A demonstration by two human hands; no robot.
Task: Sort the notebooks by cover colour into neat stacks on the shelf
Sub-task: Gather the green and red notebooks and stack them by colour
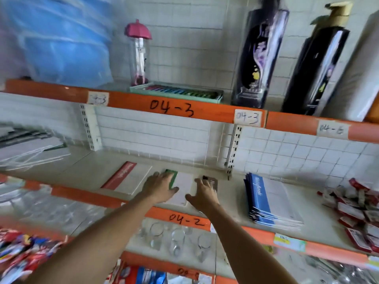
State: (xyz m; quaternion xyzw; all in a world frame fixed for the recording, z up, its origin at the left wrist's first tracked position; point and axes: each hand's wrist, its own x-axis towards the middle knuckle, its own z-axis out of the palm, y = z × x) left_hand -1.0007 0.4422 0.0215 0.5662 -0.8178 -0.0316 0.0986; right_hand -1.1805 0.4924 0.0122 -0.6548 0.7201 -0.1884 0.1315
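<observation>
On the middle shelf (86, 171) lie three lots of notebooks. A red-spined notebook (127, 178) lies at the left. A green-spined notebook (183, 186) lies in the middle, under both hands. A stack of blue-spined notebooks (270, 201) sits at the right. My left hand (160, 186) rests with fingers spread on the green notebook's left edge. My right hand (204, 193) lies with fingers spread on its right side. A small dark thing shows by the right fingertips; the blur hides what it is.
Small red-and-white packets (356, 210) are heaped at the shelf's far right. Papers (30, 146) lie at the far left. Above stand a pink-capped bottle (139, 54), a pen box (176, 93) and dark pump bottles (258, 58). Glass cups (176, 236) fill the shelf below.
</observation>
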